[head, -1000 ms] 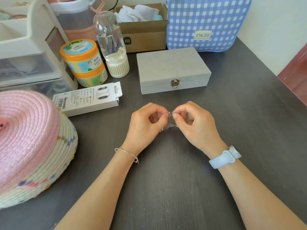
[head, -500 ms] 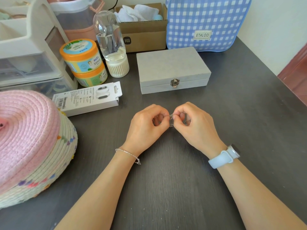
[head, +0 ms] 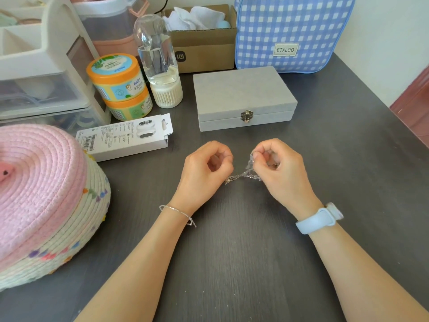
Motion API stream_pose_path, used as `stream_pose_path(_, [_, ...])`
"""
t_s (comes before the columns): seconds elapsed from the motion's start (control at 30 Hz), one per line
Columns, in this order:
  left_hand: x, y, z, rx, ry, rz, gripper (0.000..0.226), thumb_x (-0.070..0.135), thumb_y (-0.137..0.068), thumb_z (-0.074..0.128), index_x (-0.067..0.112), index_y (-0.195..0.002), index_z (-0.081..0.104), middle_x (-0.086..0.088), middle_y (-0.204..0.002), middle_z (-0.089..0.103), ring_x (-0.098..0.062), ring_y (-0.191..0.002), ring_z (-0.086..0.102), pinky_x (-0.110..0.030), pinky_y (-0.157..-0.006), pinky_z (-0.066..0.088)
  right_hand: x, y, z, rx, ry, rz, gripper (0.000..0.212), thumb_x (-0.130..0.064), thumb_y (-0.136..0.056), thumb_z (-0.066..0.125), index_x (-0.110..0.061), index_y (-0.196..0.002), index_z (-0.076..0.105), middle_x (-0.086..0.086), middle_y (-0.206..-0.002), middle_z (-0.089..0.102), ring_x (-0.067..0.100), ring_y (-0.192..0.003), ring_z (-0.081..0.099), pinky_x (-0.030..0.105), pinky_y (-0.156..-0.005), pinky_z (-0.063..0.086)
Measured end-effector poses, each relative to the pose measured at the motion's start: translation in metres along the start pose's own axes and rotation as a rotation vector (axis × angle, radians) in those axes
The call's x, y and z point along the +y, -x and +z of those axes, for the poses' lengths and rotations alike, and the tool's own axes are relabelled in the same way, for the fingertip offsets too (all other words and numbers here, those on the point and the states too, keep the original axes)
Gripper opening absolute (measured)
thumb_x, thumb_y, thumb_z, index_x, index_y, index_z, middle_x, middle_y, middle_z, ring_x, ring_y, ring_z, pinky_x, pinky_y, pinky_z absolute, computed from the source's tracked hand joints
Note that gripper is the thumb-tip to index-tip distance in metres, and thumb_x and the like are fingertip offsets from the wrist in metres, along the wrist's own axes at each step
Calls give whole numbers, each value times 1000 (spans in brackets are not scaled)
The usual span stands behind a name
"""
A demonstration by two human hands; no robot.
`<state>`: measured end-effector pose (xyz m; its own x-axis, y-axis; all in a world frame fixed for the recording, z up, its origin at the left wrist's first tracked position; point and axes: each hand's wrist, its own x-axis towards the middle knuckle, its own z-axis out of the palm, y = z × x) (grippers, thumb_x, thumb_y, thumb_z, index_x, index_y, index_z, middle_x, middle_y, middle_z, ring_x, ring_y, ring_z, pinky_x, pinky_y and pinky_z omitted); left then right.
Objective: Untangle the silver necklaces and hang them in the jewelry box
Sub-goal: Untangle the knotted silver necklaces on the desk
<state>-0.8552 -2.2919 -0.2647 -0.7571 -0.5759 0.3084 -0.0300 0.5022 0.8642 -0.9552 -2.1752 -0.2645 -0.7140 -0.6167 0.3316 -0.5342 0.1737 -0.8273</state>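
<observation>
The tangled silver necklaces point(head: 243, 175) hang in a small bunch just above the dark table point(head: 243, 240), between my two hands. My right hand point(head: 281, 170) pinches the upper end of the chains between thumb and forefinger. My left hand point(head: 205, 169) has its fingers curled, and the lower end of the chains runs in against its curled fingers; the exact hold is hidden. The grey jewelry box point(head: 241, 89) lies closed and latched just beyond my hands.
A white carton point(head: 130, 137) lies left of the box. Two orange-lidded jars point(head: 118, 84), a clear bottle point(head: 160, 61), a drawer unit point(head: 41, 66), a cardboard box point(head: 204, 49) and a blue checked bag point(head: 292, 31) line the back. A pink woven basket point(head: 44, 196) fills the left.
My hands have drawn apart from a close fingertip pinch. The bunch of chains now stretches between them, hanging lower and more spread out.
</observation>
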Motion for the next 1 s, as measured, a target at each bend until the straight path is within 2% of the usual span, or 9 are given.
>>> stream_pose_path(0.2, [3,3,3,-38,6,8,10,22,-76,59,31,-73,60,7,-72,59,-13,-61,52,-14,-60,41,0,1,3,-67,1,-8,13,-29,-78,54,-37,-68,53,-13,-65,57,18,-61,54,36,-63,45])
stream_pose_path(0.43, [3,3,2,-46,-7,9,11,21,-76,59,30,-70,61,10,-68,57,-7,-59,49,-13,-59,39,0,1,2,-105,-16,-37,13,-31,-78,54,-39,-68,54,-13,-66,58,13,-62,53,31,-62,43])
stream_pose_path(0.57, [4,4,2,-42,-8,-4,7,23,-76,61,27,-71,64,10,-68,58,-13,-60,52,-14,-59,41,-1,1,1,-105,-9,-43,12,-31,-78,54,-38,-68,54,-12,-67,58,17,-63,55,36,-62,47])
stream_pose_path(0.73, [2,3,2,-42,-27,-15,11,13,-78,60,22,-72,64,9,-67,58,-8,-60,50,-13,-59,40,-2,2,2,-131,16,-55,19,-25,-82,58,-39,-69,52,-15,-66,55,15,-61,52,30,-63,42])
stream_pose_path(0.8, [3,3,1,-45,-20,-24,15,5,-80,63,18,-71,64,7,-67,58,-6,-59,48,-13,-59,40,-1,2,1,-131,42,-56,25,-18,-85,60,-37,-71,52,-15,-66,54,15,-61,51,30,-64,43])
stream_pose_path(0.87, [4,3,0,-59,-3,-24,17,1,-79,63,16,-71,64,5,-68,58,-6,-59,47,-12,-59,38,-2,3,0,-126,114,-79,20,-17,-85,60,-32,-73,52,-16,-66,52,12,-60,50,29,-64,43])
stream_pose_path(1.0, [5,3,0,-89,54,-21,15,9,-77,60,23,-70,61,3,-70,57,-4,-59,47,-13,-58,39,-5,4,0,-116,233,-127,12,-18,-84,59,-25,-77,53,-17,-67,49,1,-63,49,27,-62,38])
